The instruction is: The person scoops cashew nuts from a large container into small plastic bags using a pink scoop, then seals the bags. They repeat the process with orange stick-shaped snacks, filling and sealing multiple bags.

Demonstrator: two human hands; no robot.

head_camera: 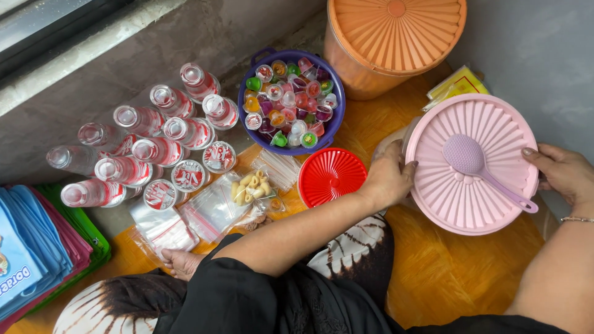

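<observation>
My left hand [390, 179] grips the left rim of a round pink ribbed lid [473, 185], and my right hand [562, 172] holds its right rim. A pale purple plastic scoop [470, 158] lies on top of the lid, its handle pointing toward my right hand. The lid sits over a container that is hidden beneath it. A small red ribbed lid [331, 176] lies just left of my left hand.
A purple bowl [291, 145] full of small coloured jelly cups stands behind. An orange lidded bucket [390, 43] is at the back. Several clear water bottles [142, 148] lie left, with plastic bags [216, 207], a snack packet [252, 188], and stacked cloth bags [37, 253].
</observation>
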